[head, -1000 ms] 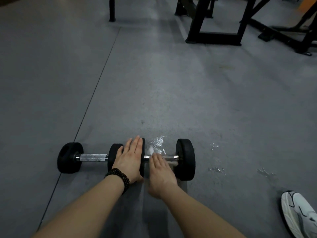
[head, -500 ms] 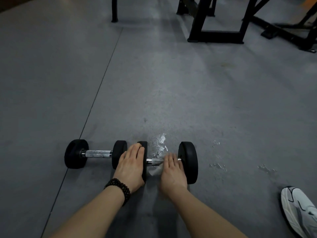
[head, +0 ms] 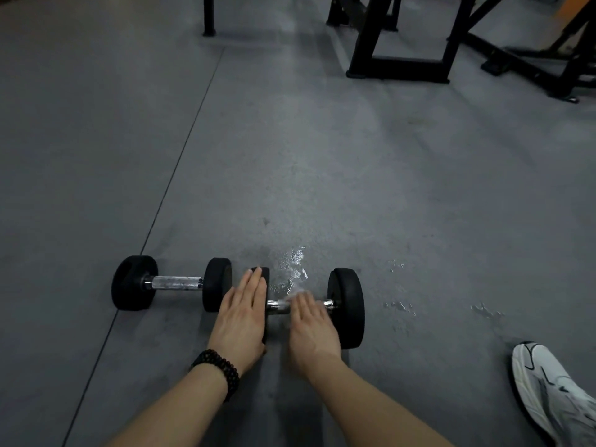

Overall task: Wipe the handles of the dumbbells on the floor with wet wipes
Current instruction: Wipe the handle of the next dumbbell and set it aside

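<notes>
Two black dumbbells with chrome handles lie end to end on the grey floor. The left dumbbell (head: pixel 172 283) lies untouched. My left hand (head: pixel 243 312), with a dark bead bracelet at the wrist, rests flat on the left weight of the right dumbbell (head: pixel 346 306). My right hand (head: pixel 309 324) lies over that dumbbell's handle and presses a white wet wipe (head: pixel 292 296) onto it. Only a blurred edge of the wipe shows past the fingertips. Most of that handle is hidden under my right hand.
Wet patches (head: pixel 292 262) shine on the floor behind the right dumbbell, and more drops (head: pixel 400 306) lie to its right. A white sneaker (head: pixel 554 391) is at the lower right. Black gym equipment frames (head: pixel 400 64) stand at the back. A floor seam (head: pixel 167 191) runs diagonally on the left.
My right hand has slid right and then back left along the handle with the wipe. My left hand has stayed on the weight. The view has shifted slightly.
</notes>
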### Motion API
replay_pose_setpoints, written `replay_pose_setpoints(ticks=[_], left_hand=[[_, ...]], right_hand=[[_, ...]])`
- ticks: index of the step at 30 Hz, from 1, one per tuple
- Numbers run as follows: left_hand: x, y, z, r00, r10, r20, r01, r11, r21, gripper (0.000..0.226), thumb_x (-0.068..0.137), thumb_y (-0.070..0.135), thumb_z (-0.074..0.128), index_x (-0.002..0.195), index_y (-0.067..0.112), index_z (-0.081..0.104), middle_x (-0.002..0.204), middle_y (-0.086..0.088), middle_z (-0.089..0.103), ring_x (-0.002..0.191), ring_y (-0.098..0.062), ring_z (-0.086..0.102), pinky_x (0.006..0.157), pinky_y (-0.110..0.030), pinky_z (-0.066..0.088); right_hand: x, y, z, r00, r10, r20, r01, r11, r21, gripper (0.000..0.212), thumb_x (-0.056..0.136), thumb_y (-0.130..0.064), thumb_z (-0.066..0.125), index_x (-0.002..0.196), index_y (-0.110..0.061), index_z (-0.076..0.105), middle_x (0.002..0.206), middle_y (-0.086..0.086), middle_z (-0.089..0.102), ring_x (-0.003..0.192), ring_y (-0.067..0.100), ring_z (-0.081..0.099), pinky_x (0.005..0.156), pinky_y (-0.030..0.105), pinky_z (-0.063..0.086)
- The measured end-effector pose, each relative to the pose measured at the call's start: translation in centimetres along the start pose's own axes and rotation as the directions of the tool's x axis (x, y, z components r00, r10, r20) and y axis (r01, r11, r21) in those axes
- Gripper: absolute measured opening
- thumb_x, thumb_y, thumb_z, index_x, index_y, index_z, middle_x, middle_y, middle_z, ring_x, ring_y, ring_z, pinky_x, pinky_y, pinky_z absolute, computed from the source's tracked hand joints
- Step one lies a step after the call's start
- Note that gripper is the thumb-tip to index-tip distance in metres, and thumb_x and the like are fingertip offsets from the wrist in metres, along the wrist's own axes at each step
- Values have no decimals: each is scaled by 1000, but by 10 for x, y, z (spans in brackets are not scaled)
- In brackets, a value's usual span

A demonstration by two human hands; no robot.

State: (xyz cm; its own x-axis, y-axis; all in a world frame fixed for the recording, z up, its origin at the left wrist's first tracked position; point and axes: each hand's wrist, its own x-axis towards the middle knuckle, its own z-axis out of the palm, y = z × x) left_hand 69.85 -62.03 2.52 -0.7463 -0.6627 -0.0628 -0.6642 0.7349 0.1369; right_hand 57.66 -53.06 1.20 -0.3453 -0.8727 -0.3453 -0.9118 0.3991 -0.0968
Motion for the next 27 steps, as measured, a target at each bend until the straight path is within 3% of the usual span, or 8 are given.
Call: replay_pose_setpoints(ticks=[3, 8, 12, 17, 20, 22, 25, 27], left_hand=[[-4, -1, 2, 1000, 6, -13, -6, 1000, -16, 129, 54, 35, 93, 154, 2, 18, 165, -10, 6, 152, -24, 4, 120, -41, 22], [-3, -3, -9, 1000, 13, -23, -15, 998, -57, 117, 70, 41, 82, 157, 12, 11, 164, 4, -11, 151, -16, -4, 116, -39, 24], [-1, -3, -13, 999, 11, 40, -10, 999, -32, 135, 64, 50, 86, 157, 14, -5, 165, 3, -13, 151, -17, -6, 116, -39, 22], [4, -2, -13, 1000, 2, 30, 0, 999, -45, 132, 68, 42, 85, 156, 12, -9, 165, 0, -14, 151, -18, -6, 118, -36, 21], [5, -4, -15, 999, 14, 47, -12, 999, -44, 138, 64, 50, 87, 156, 12, -8, 165, 1, -11, 151, -18, -7, 119, -36, 17], [5, -4, -14, 998, 11, 60, -8, 999, -51, 137, 65, 49, 86, 156, 12, -9, 165, 1, -13, 151, -17, -9, 119, -36, 15], [5, -3, -13, 997, 3, 74, 3, 997, -82, 123, 74, 38, 80, 157, 13, -8, 160, 3, -25, 151, -16, -14, 122, -39, 14], [5, -2, -15, 997, -1, 76, 7, 997, -72, 114, 77, 32, 77, 157, 11, -2, 161, 1, -25, 151, -17, -11, 120, -39, 18]], right_hand=[[-1, 3, -1, 993, 119, -4, -119, 993, 11, 76, 98, -26, 37, 153, 0, -7, 163, 17, -8, 150, 27, -11, 122, 42, -1], [-5, -18, 6, 997, -70, 10, 70, 996, 53, 79, 99, -32, 40, 154, -7, -11, 163, 8, -17, 149, 21, -17, 121, 38, -8], [-8, -1, 4, 984, 179, -19, -179, 984, -1, 77, 98, -26, 37, 152, 2, -11, 163, 18, -9, 150, 27, -11, 122, 41, -2], [-8, -7, 3, 998, -55, 33, 54, 998, 14, 82, 97, -28, 44, 155, -8, -11, 163, 10, -16, 149, 22, -17, 122, 40, -4], [-7, 5, -3, 995, 95, -3, -94, 977, -192, 62, 103, -24, 22, 153, 2, -4, 163, 20, -4, 150, 32, -8, 122, 45, 0], [-5, 0, -4, 983, 180, 18, -173, 966, -193, 70, 102, -31, 29, 151, 6, -3, 162, 24, -2, 150, 35, -6, 122, 46, 1], [2, -19, -2, 999, -5, 48, 6, 999, -41, 85, 98, -39, 44, 153, 2, -6, 163, 19, -7, 150, 30, -10, 122, 42, -4], [0, -20, -2, 997, -52, 52, 56, 995, -79, 75, 101, -33, 37, 153, 0, -5, 163, 16, -7, 150, 29, -10, 122, 42, -3]])
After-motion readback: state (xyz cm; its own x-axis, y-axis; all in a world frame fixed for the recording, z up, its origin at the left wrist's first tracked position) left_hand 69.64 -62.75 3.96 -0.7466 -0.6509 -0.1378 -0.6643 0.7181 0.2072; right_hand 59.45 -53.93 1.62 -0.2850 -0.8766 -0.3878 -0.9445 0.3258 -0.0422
